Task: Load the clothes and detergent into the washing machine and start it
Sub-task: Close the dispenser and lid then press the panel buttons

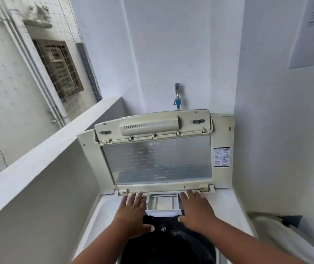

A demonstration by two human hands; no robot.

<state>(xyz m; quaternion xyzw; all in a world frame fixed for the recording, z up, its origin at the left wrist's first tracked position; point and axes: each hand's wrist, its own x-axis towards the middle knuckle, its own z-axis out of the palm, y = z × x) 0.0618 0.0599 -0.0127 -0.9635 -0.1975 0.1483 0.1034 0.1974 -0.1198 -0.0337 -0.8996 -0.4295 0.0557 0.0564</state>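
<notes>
**Top-loader, lid raised, both hands at the rear rim**

While the lid (156, 149) stands upright, dark clothes (163, 242) fill the drum below your wrists. Your left hand (133, 216) and right hand (196, 210) lie flat, fingers spread, either side of the detergent drawer (163, 201). Tap (177, 96) on the wall behind.

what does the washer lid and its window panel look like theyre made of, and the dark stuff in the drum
Lid frame: looks like moulded plastic, cream and yellowed, with clips and a vent grille.
Window panel: clear, glossy, with faint reflections; glass or clear plastic, cannot tell which.
Dark stuff in the drum: soft black fabric, matte and rumpled, probably clothes.
</notes>
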